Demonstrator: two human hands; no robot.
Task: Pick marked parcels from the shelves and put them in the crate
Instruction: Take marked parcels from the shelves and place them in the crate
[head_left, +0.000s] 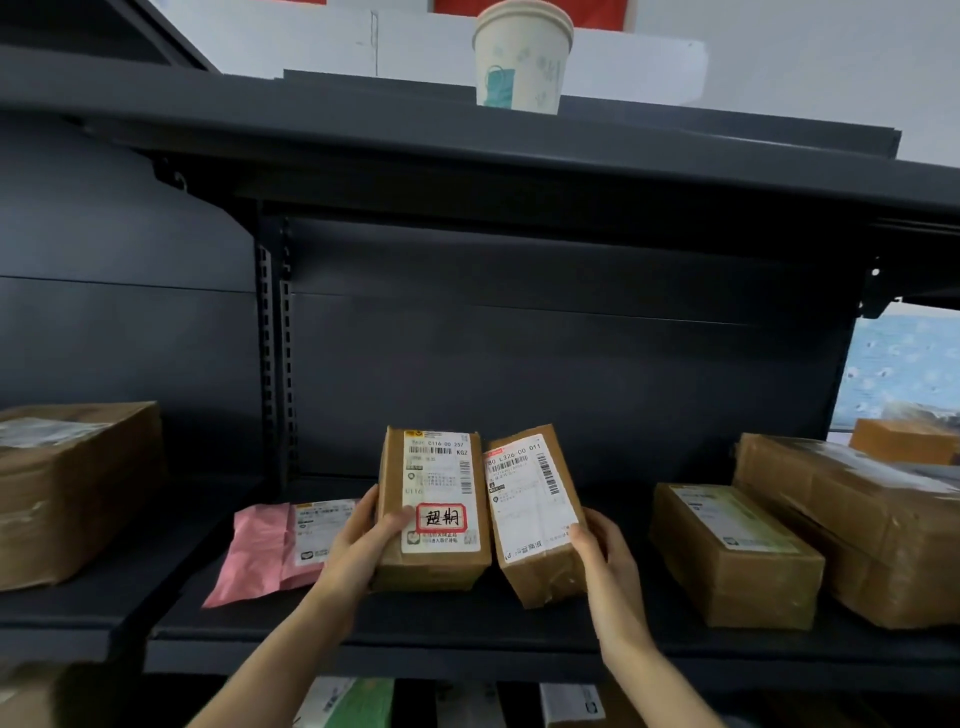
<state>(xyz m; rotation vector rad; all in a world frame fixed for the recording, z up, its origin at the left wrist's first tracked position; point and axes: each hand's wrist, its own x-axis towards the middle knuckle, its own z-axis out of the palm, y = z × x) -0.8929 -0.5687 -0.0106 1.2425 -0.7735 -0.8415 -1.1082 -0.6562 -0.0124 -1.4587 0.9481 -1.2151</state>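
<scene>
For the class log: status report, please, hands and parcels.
Left hand gripping red-stickered parcel. Right hand gripping unstickered parcel. Both tilted up on shelf. Crate unseen.

Dim dark metal shelving (519, 631) — pale wall (779, 31) above it.

Paper cup (521, 57) upright on top of the dark shelving, red-and-white wall (779, 21) behind it

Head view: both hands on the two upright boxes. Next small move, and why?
Probably lift out the left box with the left hand and let the right hand release the right box. Only the left box shows a red-framed sticker on its label; the right box's label shows none, so it likely stays on the shelf.
</scene>
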